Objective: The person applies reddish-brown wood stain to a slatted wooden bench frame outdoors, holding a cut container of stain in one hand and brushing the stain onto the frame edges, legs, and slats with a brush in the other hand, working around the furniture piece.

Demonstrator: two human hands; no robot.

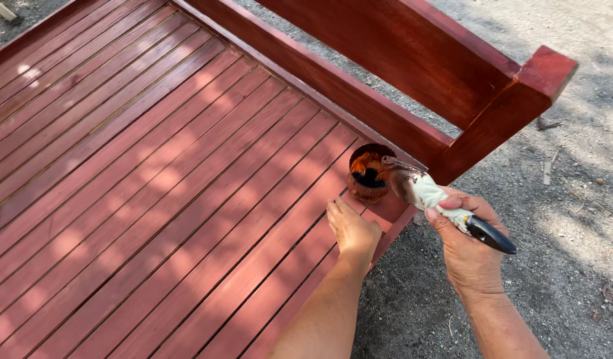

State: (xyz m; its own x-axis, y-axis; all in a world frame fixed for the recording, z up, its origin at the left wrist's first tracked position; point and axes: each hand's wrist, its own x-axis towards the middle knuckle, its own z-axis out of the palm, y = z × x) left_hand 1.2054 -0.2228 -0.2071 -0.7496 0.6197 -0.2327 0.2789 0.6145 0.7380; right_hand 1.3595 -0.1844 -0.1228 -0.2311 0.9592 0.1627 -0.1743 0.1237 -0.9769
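At the near corner of a red slatted wooden platform [153,186], a small round pot [368,174] of dark reddish-brown stain stands on the boards, just inside the edge and close to the foot of the railing post [499,113]. The right hand [469,246] is closed around the dark handle of a paintbrush [426,193], thumb pressed on top; the brush's pale, cloth-wrapped body slants up and to the left, and its stained bristles reach the rim of the pot. The left hand [352,229] lies palm down on the slats just in front of the pot, fingers together and pointing toward it, gripping nothing; its fingertips are near the pot, though whether they touch it cannot be told. Behind the pot a glossy red rail [333,80] runs along the platform's edge. To the right of the platform lies grey gravelly ground [572,199], dappled with sun and shade.
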